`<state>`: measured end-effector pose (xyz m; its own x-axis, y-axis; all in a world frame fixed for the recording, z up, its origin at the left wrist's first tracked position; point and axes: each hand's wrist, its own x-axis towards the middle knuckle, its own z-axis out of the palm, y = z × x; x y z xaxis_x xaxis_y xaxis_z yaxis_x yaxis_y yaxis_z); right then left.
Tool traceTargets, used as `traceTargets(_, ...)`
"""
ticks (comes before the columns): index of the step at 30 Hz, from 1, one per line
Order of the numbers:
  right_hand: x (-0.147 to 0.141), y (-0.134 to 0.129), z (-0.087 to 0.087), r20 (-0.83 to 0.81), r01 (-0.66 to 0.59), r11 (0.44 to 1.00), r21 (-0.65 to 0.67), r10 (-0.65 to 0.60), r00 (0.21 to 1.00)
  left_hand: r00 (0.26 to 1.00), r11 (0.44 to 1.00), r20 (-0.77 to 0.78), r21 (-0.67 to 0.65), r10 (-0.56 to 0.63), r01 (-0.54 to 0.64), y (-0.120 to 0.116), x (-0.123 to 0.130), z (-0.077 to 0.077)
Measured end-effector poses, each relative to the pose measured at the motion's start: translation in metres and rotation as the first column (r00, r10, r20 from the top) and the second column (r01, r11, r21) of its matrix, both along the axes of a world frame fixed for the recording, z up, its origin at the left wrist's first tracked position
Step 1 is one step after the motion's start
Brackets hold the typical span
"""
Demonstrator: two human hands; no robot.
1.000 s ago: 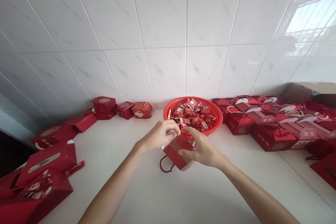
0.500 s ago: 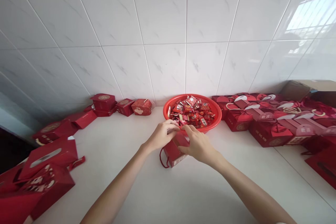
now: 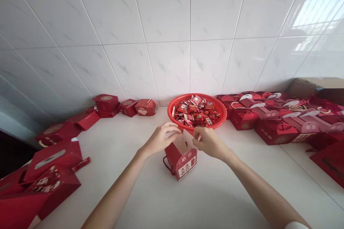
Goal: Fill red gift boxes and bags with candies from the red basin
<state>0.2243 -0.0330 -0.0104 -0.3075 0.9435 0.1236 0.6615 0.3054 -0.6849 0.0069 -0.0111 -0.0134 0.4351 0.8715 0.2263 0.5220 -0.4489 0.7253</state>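
A small red gift box (image 3: pixel 186 166) with a white inside, pale lettering on its front and a red cord at its left stands on the white counter, its top open. My left hand (image 3: pixel 161 139) is at its far left edge, fingers stretched and thumb apart. On the other side my right hand (image 3: pixel 211 144) has its fingers curled at the raised right flap, which it seems to pinch. Just behind the box is an orange-red plastic basket (image 3: pixel 223 112) full of wrapped sweets (image 3: pixel 196 109).
Many red handled boxes (image 3: pixel 276 132) stand in rows at the right, before a cardboard carton (image 3: pixel 319 87). More red boxes (image 3: pixel 56 157) lie along the left, and several smaller ones (image 3: pixel 106 103) sit against the tiled wall (image 3: pixel 172 68).
The box top has opened, showing its white inside and lettered front panel. My hands have moved apart, the left going left and the right going right.
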Motion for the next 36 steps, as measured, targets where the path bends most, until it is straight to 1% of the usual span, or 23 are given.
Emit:
traceTargets(3, -0.001, -0.001, -0.001, -0.089, -0.005, 0.999, -0.034, 0.002, 0.996, 0.998, 0.999, -0.067, 0.035, 0.021, -0.019, -0.005, 0.009, -0.002)
traceTargets(5, 0.000, 0.000, -0.002, -0.097, 0.003, 1.000, -0.029, -0.006, 0.995, 0.986, 0.999, -0.161, 0.033, 0.032, -0.027, -0.007, 0.011, -0.001)
traceTargets(6, 0.001, 0.002, -0.003, -0.093, 0.006, 0.999, -0.033, -0.009, 0.996, 0.979, 1.000, -0.202, 0.010, 0.031, -0.030, -0.007, 0.010, 0.001)
traceTargets(7, 0.003, 0.003, -0.004, -0.091, 0.007, 0.999, -0.048, -0.011, 0.996, 0.972, 0.999, -0.233, -0.033, 0.022, -0.031, -0.007, 0.006, 0.004)
traceTargets(9, 0.008, 0.007, -0.008, -0.115, 0.006, 0.993, -0.116, -0.019, 0.993, 0.967, 0.984, -0.255, -0.174, -0.015, -0.031, -0.003, -0.007, 0.010)
traceTargets(10, 0.011, 0.009, -0.010, -0.143, 0.002, 0.987, -0.160, -0.025, 0.989, 0.965, 0.965, -0.258, -0.261, -0.047, -0.023, -0.001, -0.016, 0.013)
traceTargets(12, 0.017, 0.014, -0.012, -0.211, -0.024, 0.969, -0.244, -0.028, 0.977, 0.963, 0.909, -0.239, -0.416, -0.122, 0.012, 0.004, -0.033, 0.016)
traceTargets(14, 0.022, 0.020, -0.011, -0.248, -0.093, 0.950, -0.298, 0.017, 0.968, 0.965, 0.852, -0.196, -0.521, -0.175, 0.049, 0.008, -0.047, 0.016)
traceTargets(16, 0.029, 0.030, -0.006, -0.267, -0.185, 0.933, -0.308, 0.102, 0.958, 0.967, 0.822, -0.152, -0.563, -0.205, 0.085, 0.009, -0.054, 0.014)
traceTargets(17, 0.033, 0.037, -0.002, -0.277, -0.209, 0.934, -0.289, 0.127, 0.952, 0.967, 0.822, -0.142, -0.561, -0.214, 0.100, 0.010, -0.054, 0.012)
traceTargets(18, 0.038, 0.046, 0.003, -0.283, -0.201, 0.947, -0.250, 0.127, 0.951, 0.965, 0.830, -0.147, -0.547, -0.218, 0.104, 0.009, -0.053, 0.011)
traceTargets(19, 0.042, 0.057, 0.007, -0.273, -0.156, 0.968, -0.195, 0.099, 0.957, 0.961, 0.846, -0.169, -0.525, -0.217, 0.099, 0.009, -0.051, 0.011)
traceTargets(20, 0.046, 0.070, 0.011, -0.231, -0.073, 0.989, -0.128, 0.042, 0.972, 0.957, 0.864, -0.201, -0.497, -0.211, 0.086, 0.009, -0.049, 0.011)
traceTargets(21, 0.049, 0.083, 0.014, -0.148, 0.025, 0.998, -0.061, -0.033, 0.988, 0.950, 0.880, -0.237, -0.470, -0.204, 0.072, 0.009, -0.046, 0.012)
traceTargets(22, 0.052, 0.095, 0.015, -0.034, 0.108, 0.994, -0.001, -0.108, 0.994, 0.942, 0.892, -0.271, -0.448, -0.196, 0.057, 0.009, -0.043, 0.014)
traceTargets(23, 0.053, 0.107, 0.015, 0.083, 0.157, 0.987, 0.031, -0.159, 0.984, 0.935, 0.901, -0.298, -0.431, -0.191, 0.047, 0.009, -0.040, 0.015)
traceTargets(24, 0.052, 0.118, 0.014, 0.159, 0.166, 0.986, 0.033, -0.169, 0.973, 0.930, 0.906, -0.315, -0.421, -0.192, 0.044, 0.009, -0.038, 0.017)
traceTargets(25, 0.050, 0.126, 0.011, 0.216, 0.151, 0.988, 0.014, -0.150, 0.965, 0.926, 0.908, -0.324, -0.417, -0.195, 0.045, 0.010, -0.036, 0.019)
traceTargets(28, 0.037, 0.140, -0.003, 0.290, 0.065, 0.996, -0.062, -0.044, 0.956, 0.920, 0.909, -0.341, -0.414, -0.191, 0.035, 0.010, -0.032, 0.025)
traceTargets(30, 0.029, 0.143, -0.013, 0.319, 0.044, 0.997, -0.067, -0.021, 0.948, 0.917, 0.914, -0.357, -0.405, -0.179, 0.020, 0.011, -0.031, 0.027)
traceTargets(33, 0.025, 0.145, -0.023, 0.299, 0.034, 0.998, -0.055, -0.016, 0.954, 0.910, 0.929, -0.390, -0.370, -0.142, -0.014, 0.012, -0.033, 0.029)
traceTargets(36, 0.033, 0.150, -0.027, 0.216, 0.013, 0.998, -0.068, 0.002, 0.976, 0.908, 0.942, -0.403, -0.333, -0.115, -0.028, 0.014, -0.036, 0.027)
